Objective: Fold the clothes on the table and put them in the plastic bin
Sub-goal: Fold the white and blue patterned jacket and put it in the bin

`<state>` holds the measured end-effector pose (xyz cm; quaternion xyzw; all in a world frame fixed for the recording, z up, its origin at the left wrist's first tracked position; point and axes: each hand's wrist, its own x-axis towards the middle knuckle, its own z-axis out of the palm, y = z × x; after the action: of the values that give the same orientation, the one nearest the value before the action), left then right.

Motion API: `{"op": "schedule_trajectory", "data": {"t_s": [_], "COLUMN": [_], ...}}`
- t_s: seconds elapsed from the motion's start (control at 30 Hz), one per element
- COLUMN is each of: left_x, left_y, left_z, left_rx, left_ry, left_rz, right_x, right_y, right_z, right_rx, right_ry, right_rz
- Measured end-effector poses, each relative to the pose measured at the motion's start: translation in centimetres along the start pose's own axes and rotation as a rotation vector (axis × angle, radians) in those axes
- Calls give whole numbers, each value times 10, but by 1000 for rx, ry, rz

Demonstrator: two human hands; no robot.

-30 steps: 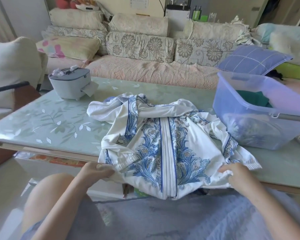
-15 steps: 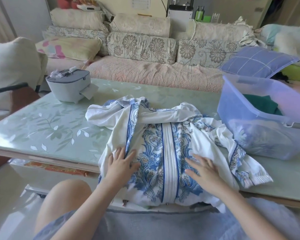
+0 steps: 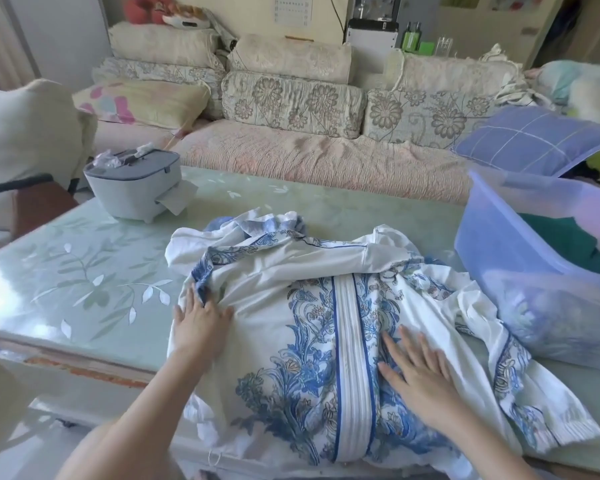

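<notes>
A white cloth garment with a blue floral print and a ribbed white centre band edged in blue [image 3: 291,306] lies spread and rumpled on the pale green glass surface with a white leaf pattern [image 3: 84,278]. Its near hem hangs over the front edge, and its right sleeve trails to the right, in front of the bin.

The left hand [image 3: 201,323] rests flat on the garment's left side. Its fingers [image 3: 191,303] are straight and released, and their tips lie against a bunched, blue-trimmed fold. The right hand [image 3: 420,372] presses palm down just right of the centre band. Its fingers [image 3: 407,342] are spread and straight, grasping nothing.

The translucent lilac plastic bin [image 3: 534,195] stands on the surface to the right, with the garment's right shoulder touching its near wall. A dark green cloth [image 3: 568,240] lies inside it, and more fabric shows dimly through the wall.

At the far left of the surface sits a grey lidded box with a tissue sticking out of its side [image 3: 132,188], well apart from the garment. Behind the surface runs a floral-cushioned sofa [image 3: 291,105], with a lilac checked pillow [image 3: 534,140] at its right end.
</notes>
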<state>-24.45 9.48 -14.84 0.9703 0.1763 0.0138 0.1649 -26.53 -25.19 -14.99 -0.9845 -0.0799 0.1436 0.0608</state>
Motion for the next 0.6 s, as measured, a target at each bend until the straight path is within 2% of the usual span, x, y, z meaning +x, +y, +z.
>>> {"op": "schedule_trajectory", "data": {"t_s": [0.17,0.3,0.4,0.47,0.53,0.6], "left_x": [8,12,20,24,27,28], "left_y": [6,6,-3,-9,-11,-11], "left_z": [6,1,-2,-7,-13,-20], "left_rx": [-58,-153,-307,-424,-543,-670], "left_ry": [100,194,211,216,259,294], "left_rz": [60,19,-23,-58,-104,-137], "right_x": [19,37,53,67,89,117], "right_y": [-15,-46,-76,-100,-126,-151], "right_z": [-1,-7,-22,-34,-44,-54], "right_rx": [78,199,276,328,341,415], "right_ry": [10,133,265,304,307,276], "right_rz": [-55,-122,-175,-290,-399,-408]}}
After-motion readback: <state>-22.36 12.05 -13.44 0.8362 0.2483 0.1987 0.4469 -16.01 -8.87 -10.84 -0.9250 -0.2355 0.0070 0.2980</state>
